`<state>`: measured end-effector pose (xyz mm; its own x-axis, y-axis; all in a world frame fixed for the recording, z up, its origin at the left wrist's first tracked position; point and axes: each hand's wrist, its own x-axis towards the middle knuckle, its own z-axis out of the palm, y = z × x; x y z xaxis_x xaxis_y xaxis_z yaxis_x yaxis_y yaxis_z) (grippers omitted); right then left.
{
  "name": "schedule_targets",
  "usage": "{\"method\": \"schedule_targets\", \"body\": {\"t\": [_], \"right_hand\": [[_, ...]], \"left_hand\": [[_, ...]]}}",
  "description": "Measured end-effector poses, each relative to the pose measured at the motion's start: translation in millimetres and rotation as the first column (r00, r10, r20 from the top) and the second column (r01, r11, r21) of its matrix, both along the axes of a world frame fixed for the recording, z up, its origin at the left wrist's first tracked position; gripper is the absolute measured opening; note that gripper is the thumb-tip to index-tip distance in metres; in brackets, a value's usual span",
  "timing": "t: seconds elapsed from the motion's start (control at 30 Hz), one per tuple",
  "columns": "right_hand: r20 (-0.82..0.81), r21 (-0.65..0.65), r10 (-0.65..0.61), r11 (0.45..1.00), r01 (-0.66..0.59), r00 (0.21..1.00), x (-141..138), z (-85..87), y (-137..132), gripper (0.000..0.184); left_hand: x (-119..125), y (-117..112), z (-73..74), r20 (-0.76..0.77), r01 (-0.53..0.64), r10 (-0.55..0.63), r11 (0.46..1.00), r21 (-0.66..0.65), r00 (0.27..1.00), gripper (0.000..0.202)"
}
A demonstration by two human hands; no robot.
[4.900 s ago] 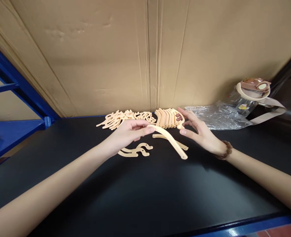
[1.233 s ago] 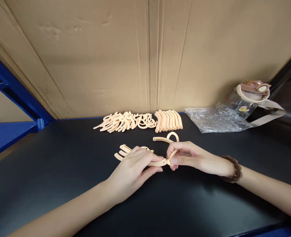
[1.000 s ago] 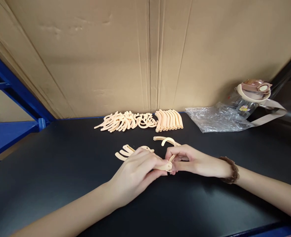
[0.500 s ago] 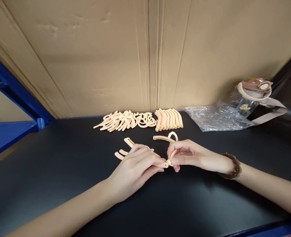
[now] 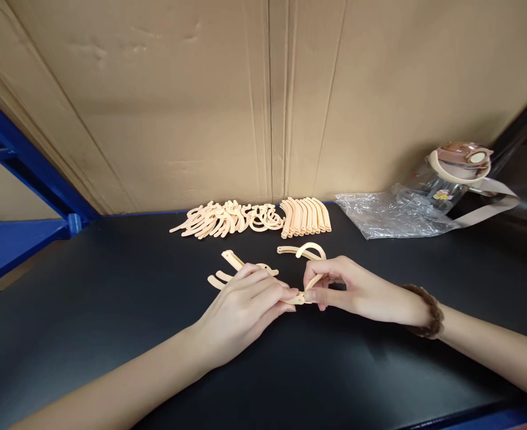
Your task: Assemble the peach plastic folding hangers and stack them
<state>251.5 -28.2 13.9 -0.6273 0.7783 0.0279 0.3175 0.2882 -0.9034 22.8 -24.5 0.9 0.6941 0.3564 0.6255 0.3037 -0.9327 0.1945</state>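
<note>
Left hand (image 5: 240, 307) and right hand (image 5: 357, 289) close together, each pinching a beige part.
Head view: the left holds a curved, beige, plastic-looking bar (image 5: 296, 300), its end against the beige hook-shaped piece (image 5: 313, 245) between the right's fingers. Black tabletop (image 5: 317, 370) runs nearer than both hands to a blue front edge (image 5: 505, 417); a brown cardboard wall (image 5: 191, 107) bounds it beyond them. Farther right, a brown-lidded clear bottle (image 5: 462, 161) adjoins a crinkled transparent bag (image 5: 388, 218), contents unclear.

Head-worn view, forward and down.
</note>
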Motion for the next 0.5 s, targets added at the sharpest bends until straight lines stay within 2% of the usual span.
{"method": "schedule_targets", "body": {"t": [0.13,0.27,0.37,0.5], "right_hand": [[0.065,0.145,-0.036,0.989,0.026,0.997,-2.6,-3.2,-3.6,0.020],[0.137,0.291,-0.070,0.956,0.028,0.988,-3.4,-0.7,-5.7,0.022],[0.194,0.332,-0.080,0.943,0.011,0.978,-2.7,2.5,-6.5,0.027],[0.220,0.345,-0.102,0.938,0.021,0.970,-4.3,5.4,-7.9,0.024]], "left_hand": [[0.2,0.7,-0.7,-0.051,-0.041,0.041,0.999,-0.001,0.998,0.005],[-0.2,1.5,-0.5,-0.046,-0.107,0.107,0.994,0.009,0.993,0.007],[-0.3,1.0,0.1,-0.048,-0.133,0.135,0.990,0.036,0.990,0.010],[-0.4,0.5,0.1,-0.074,-0.153,0.156,0.987,0.045,0.985,0.008]]}}
